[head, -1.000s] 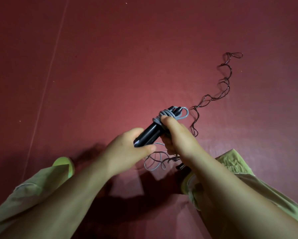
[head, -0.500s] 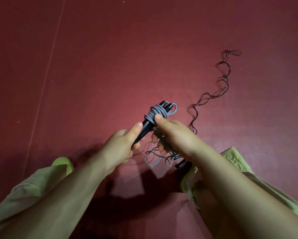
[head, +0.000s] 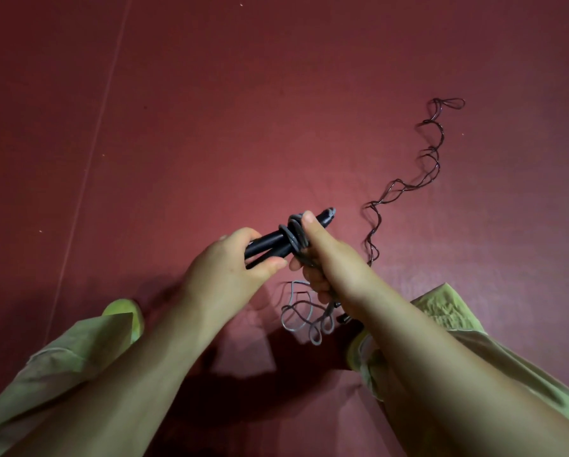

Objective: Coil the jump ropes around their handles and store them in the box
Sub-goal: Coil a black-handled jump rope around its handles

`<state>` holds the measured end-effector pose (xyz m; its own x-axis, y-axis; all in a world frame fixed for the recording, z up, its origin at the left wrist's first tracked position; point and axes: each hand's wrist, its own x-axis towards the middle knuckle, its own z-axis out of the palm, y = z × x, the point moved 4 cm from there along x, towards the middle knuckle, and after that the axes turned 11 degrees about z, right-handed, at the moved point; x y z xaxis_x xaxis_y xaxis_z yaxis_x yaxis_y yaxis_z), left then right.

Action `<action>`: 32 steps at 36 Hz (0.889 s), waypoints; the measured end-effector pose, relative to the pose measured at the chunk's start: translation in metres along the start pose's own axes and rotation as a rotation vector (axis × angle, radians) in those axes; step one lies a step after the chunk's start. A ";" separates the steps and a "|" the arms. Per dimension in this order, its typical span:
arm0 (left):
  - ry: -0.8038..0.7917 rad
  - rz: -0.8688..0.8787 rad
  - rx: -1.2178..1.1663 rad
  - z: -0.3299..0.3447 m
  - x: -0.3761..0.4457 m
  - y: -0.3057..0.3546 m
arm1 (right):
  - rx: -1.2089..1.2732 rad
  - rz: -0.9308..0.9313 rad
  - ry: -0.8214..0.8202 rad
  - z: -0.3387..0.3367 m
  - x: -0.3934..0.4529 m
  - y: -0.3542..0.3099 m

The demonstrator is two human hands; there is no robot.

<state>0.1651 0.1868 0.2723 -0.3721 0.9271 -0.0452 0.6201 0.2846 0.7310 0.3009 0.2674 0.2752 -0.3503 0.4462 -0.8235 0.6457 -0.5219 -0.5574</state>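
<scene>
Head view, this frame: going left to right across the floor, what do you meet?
Green shoe → left hand → black handles → right hand pinching the grey rope coil → dark wavy rope lying on the red floor.

No text, label, brand, number or sign can be read anywhere in the view: none on the black handles (head: pixel 270 244), none on the grey rope (head: pixel 294 237), none on the red floor (head: pixel 243 110), and none on the green trousers (head: pixel 441 311).
</scene>
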 end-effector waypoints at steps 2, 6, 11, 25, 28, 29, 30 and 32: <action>-0.009 0.015 0.044 -0.001 0.000 0.001 | -0.034 -0.006 0.046 -0.002 0.002 0.002; -0.139 -0.095 -0.113 0.002 -0.001 -0.001 | -0.062 -0.026 0.099 -0.004 0.005 0.005; -0.183 -0.111 -0.134 0.001 -0.001 -0.004 | -0.014 0.000 0.017 0.000 0.005 0.006; -0.464 -0.387 -0.836 0.010 -0.011 0.012 | 0.134 -0.113 -0.074 -0.005 0.002 -0.006; -0.645 -0.501 -0.981 0.013 -0.019 0.017 | 0.150 -0.139 -0.117 -0.005 0.003 -0.006; -0.662 -0.505 -1.001 0.014 -0.020 0.016 | 0.156 -0.146 -0.131 -0.005 0.003 -0.006; -0.662 -0.505 -1.016 0.015 -0.019 0.017 | 0.161 -0.156 -0.147 -0.005 0.003 -0.006; -0.635 -0.501 -1.027 0.015 -0.017 0.018 | 0.154 -0.181 -0.185 -0.006 0.005 -0.008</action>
<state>0.1923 0.1800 0.2758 0.1566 0.8081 -0.5679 -0.4015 0.5774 0.7109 0.2981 0.2777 0.2760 -0.5769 0.4098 -0.7066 0.4557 -0.5564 -0.6948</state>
